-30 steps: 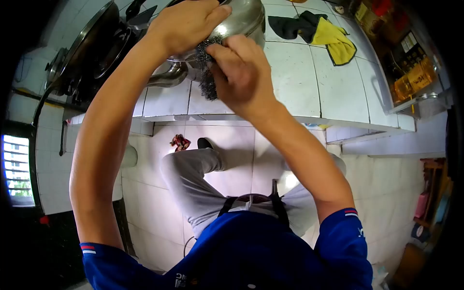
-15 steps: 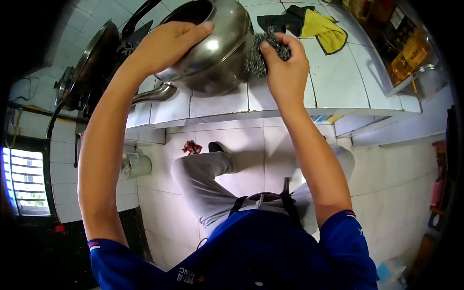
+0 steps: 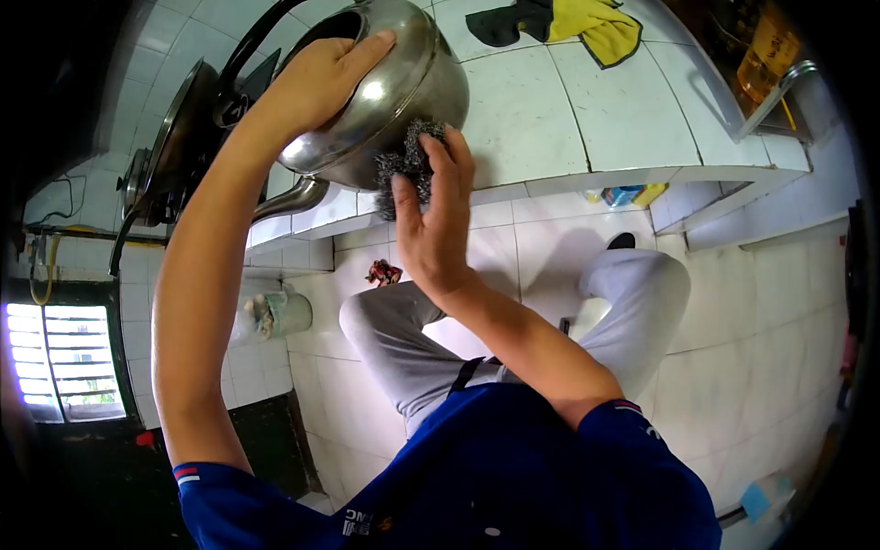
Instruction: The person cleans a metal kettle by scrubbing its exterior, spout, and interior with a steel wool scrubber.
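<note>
A shiny metal kettle (image 3: 417, 69) rests tilted on the white tiled counter (image 3: 522, 110), its curved spout (image 3: 298, 200) toward the counter's front edge. Across the kettle's upper side lies my left hand (image 3: 321, 81), thumb stretched apart, fingers partly hidden along the kettle's opening. My right hand (image 3: 438, 215) grips a grey steel wool scrubber (image 3: 403, 170) between thumb and fingers, against the kettle's lower side near the spout. The black kettle handle (image 3: 247, 57) stands out at the far left.
A black and yellow cloth (image 3: 596, 27) lies at the back of the counter. Dark pans (image 3: 179, 137) stand at the left. On the right is a rack with an amber bottle (image 3: 768, 55). A bin (image 3: 289, 312) and a red cloth (image 3: 383, 272) are on the floor.
My right hand with the scrubber swung out to the kettle's right, then came back to its lower side. More of the kettle shows than at first; the whole view has shifted.
</note>
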Demonstrator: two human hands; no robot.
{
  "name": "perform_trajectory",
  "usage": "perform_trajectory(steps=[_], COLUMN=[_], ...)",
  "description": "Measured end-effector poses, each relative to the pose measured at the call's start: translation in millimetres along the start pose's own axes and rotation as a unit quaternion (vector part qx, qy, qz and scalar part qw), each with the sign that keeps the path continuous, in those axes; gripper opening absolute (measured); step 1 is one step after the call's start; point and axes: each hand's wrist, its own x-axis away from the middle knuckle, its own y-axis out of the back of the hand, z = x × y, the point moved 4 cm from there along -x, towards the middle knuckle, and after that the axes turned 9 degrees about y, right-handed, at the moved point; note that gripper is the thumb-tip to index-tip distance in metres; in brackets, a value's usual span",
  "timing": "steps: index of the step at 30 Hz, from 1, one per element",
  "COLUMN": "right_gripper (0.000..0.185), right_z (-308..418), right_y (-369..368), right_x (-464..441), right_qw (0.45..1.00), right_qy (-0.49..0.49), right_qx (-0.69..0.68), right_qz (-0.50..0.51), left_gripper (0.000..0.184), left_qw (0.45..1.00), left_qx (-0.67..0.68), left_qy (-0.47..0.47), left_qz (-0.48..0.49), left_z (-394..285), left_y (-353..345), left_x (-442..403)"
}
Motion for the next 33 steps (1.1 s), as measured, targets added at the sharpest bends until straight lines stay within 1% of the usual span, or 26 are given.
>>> perform_trajectory(steps=[1, 2, 3, 5, 7, 8, 9, 10, 11, 12, 13, 15, 16, 17, 19, 21, 22, 23, 25, 26, 27, 29, 31, 32, 33], right_gripper=[0.05, 0.049, 0.049, 0.046, 0.045, 0.049, 0.049, 0.05, 0.052, 0.054, 0.054, 0.05, 0.043, 0.037, 0.04, 0.045, 0.051, 0.054, 0.054, 0.052, 0.049, 0.049, 0.051, 0.05, 0.049], right_z=[1, 1, -4, -21, -40, -42, -36, -22, -12, 0, -9, -42, -64, -83, -73, -38, -28, -22, -43, -47, -78, -88, -48, -34, -19], right_y=[-5, -9, -11, -15, -6, -7, -8, -10, -14, -14, -15, -15, -8, -8, -4, -6, -8, -10, -18, -8, -13, -18, -5, -5, -7], right_x=[-2, -4, -14, -44, -81, -81, -70, -47, -24, -17, -22, -48, -77, -102, -85, -35, -13, -10, -39, -78, -101, -103, -70, -41, -28], right_qw=[1.0, 0.999, 0.999, 0.994, 0.981, 0.977, 0.978, 0.992, 0.998, 0.997, 0.997, 0.987, 0.982, 0.951, 0.988, 0.992, 0.997, 0.996, 0.991, 0.974, 0.953, 0.981, 0.988, 0.998, 0.997], right_qy=[-0.004, 0.005, 0.004, 0.03, -0.128, -0.142, -0.138, -0.084, -0.034, -0.004, -0.004, -0.102, -0.152, -0.258, -0.114, -0.091, -0.067, -0.068, -0.098, -0.216, -0.264, -0.159, -0.148, -0.058, -0.067], right_qx=[-0.002, -0.009, -0.009, 0.013, -0.103, -0.117, -0.118, -0.054, 0.012, 0.051, 0.055, 0.022, -0.051, -0.147, -0.035, 0.041, 0.007, -0.017, 0.027, -0.063, -0.142, -0.069, -0.039, 0.019, 0.008], right_qz=[-0.019, -0.037, -0.039, -0.108, -0.104, -0.103, -0.105, -0.075, -0.044, -0.056, -0.06, -0.119, -0.105, -0.084, -0.098, -0.082, -0.046, -0.048, -0.081, -0.026, -0.036, -0.086, -0.023, 0.018, 0.041], left_gripper=[0.067, 0.068, 0.068, 0.067, 0.066, 0.066, 0.066, 0.066, 0.066, 0.065, 0.065, 0.063, 0.061, 0.061, 0.062, 0.063, 0.063, 0.063, 0.063, 0.062, 0.063, 0.064, 0.065, 0.066, 0.066], left_qw=[0.998, 0.992, 0.992, 0.997, 0.997, 0.998, 0.998, 0.995, 0.995, 0.994, 0.992, 0.998, 0.998, 0.999, 0.996, 0.997, 0.996, 0.996, 0.996, 0.996, 0.998, 0.998, 0.996, 0.997, 0.997], left_qx=[-0.02, -0.04, -0.041, -0.028, -0.021, 0.006, 0.031, -0.022, -0.033, -0.019, -0.006, 0.02, 0.013, 0.029, 0.02, -0.004, -0.001, -0.004, 0.024, -0.01, 0.04, 0.052, 0.016, 0.0, -0.001], left_qy=[-0.037, -0.073, -0.073, -0.029, -0.016, -0.014, -0.019, -0.042, 0.003, -0.016, -0.037, -0.016, -0.029, 0.001, -0.032, -0.009, 0.001, -0.001, -0.035, -0.026, 0.012, 0.009, -0.024, 0.0, -0.002], left_qz=[-0.048, -0.097, -0.096, -0.063, -0.067, -0.056, -0.047, -0.085, -0.092, -0.107, -0.118, -0.059, -0.059, -0.042, -0.078, -0.078, -0.091, -0.089, -0.076, -0.079, -0.043, -0.038, -0.084, -0.076, -0.077], left_z=[-1, -3, -4, -1, 0, 2, 1, 6, 1, -3, -5, 9, 5, 2, -3, 5, 0, -1, 5, -2, 6, 7, 7, 6, 3], left_y=[0, 1, 1, 0, -2, -5, -5, -2, -1, -2, -3, -3, -2, -3, -3, 0, 0, 1, 1, 4, 1, -1, 1, 2, 3], left_x=[2, 3, 1, 0, 1, 1, -3, -7, -1, 5, 7, -6, -5, 0, 2, -4, 1, -2, -2, 1, -5, -6, -7, -7, -7])
